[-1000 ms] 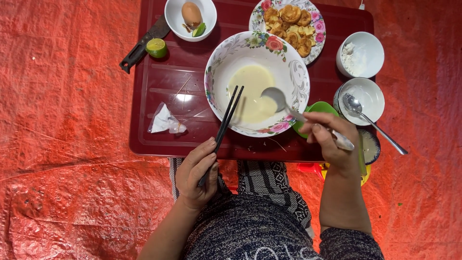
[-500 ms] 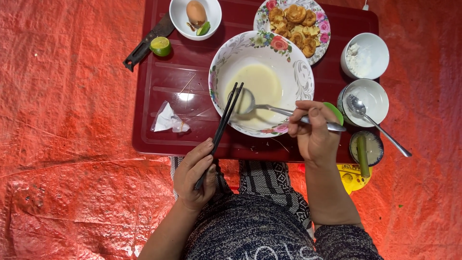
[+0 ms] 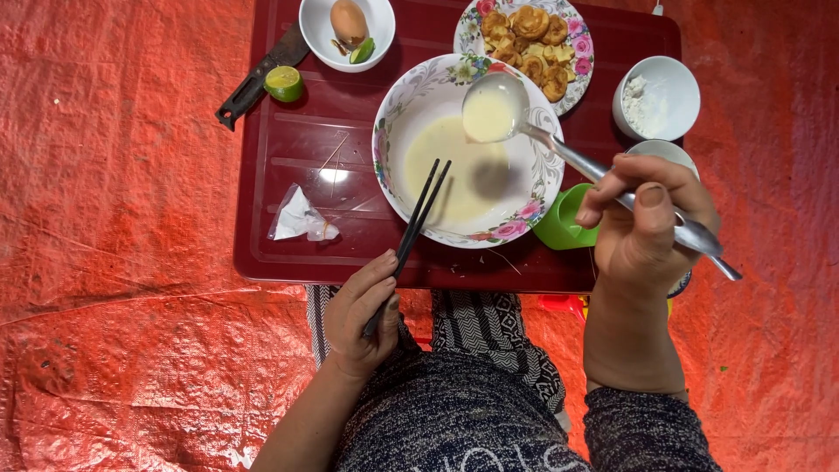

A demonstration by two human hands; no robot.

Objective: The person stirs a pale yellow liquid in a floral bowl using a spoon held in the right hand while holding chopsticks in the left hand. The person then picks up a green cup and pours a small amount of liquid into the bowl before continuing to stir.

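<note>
Head view looks straight down on my two hands over a low dark red bench [image 3: 288, 157] that stands on an orange tarp [image 3: 114, 218]. My right hand [image 3: 647, 227] has its fingers closed around the handle of a metal ladle [image 3: 492, 112]; its scoop is full of pale yellow batter and hangs level above the far right part of a large floral bowl [image 3: 393, 114], clear of the liquid and casting a shadow on it. More of the same batter [image 3: 450, 170] pools in the bottom of that bowl. My left hand [image 3: 363, 310] sits at the near edge of the bench, fingers pinched on a pair of black chopsticks [image 3: 418, 218] whose tips slant up and over the near rim of the bowl and end above the batter; I cannot tell whether they touch it. Just right of the bowl a green cup [image 3: 559, 223] shows partly under my right hand. At the far side stand a small white bowl with a brown egg and a lime wedge [image 3: 347, 22], a floral plate of fried pieces [image 3: 529, 31] and a white bowl of white powder [image 3: 655, 98]. A dark-handled knife [image 3: 253, 83] lies at the far left with half a lime [image 3: 284, 83] touching it, and a crumpled clear wrapper [image 3: 301, 218] lies left of the big bowl.
</note>
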